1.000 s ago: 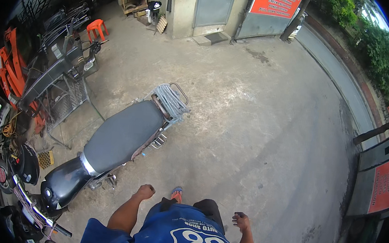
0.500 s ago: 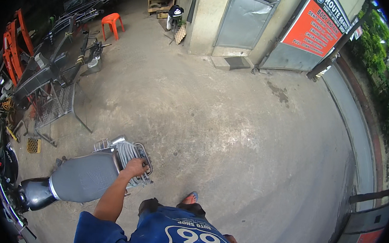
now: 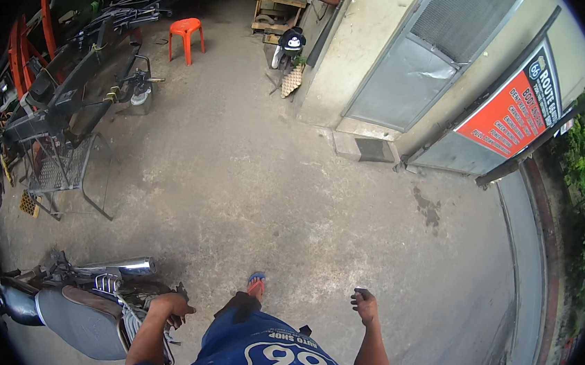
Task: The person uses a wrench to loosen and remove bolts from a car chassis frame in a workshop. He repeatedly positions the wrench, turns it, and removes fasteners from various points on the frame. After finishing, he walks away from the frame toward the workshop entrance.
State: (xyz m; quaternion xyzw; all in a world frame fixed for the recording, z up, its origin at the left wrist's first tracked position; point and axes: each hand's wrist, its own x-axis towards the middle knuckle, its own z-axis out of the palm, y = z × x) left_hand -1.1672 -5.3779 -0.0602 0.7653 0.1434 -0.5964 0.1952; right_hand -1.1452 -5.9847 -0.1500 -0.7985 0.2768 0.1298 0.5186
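Note:
My left hand (image 3: 171,307) hangs beside the tail of a parked motorcycle, its fingers loosely bent and apart, with nothing visible in them. Behind that hand, the rear rack with grey cord or hose (image 3: 134,321) is partly covered by my forearm. The motorcycle's grey seat (image 3: 78,320) extends to the left, and its silver exhaust muffler (image 3: 125,265) shows beyond. Out over the concrete, my right hand (image 3: 365,306) is held away from my body, fingers loosely curled and apart. Its fingertips look dark; I make out no held object.
An orange stool (image 3: 187,34) stands at the far left, with a metal frame (image 3: 64,169) and stacked parts nearer. A wooden bench (image 3: 278,11) is at the back. A doorstep with a mat (image 3: 373,150) and a sign panel (image 3: 507,111) line the right. My sandaled foot (image 3: 256,285) is ahead.
My left hand has let go of the motorcycle's rear rack. My right hand has come into view at the right. The motorcycle now sits lower in the view, and one foot is forward.

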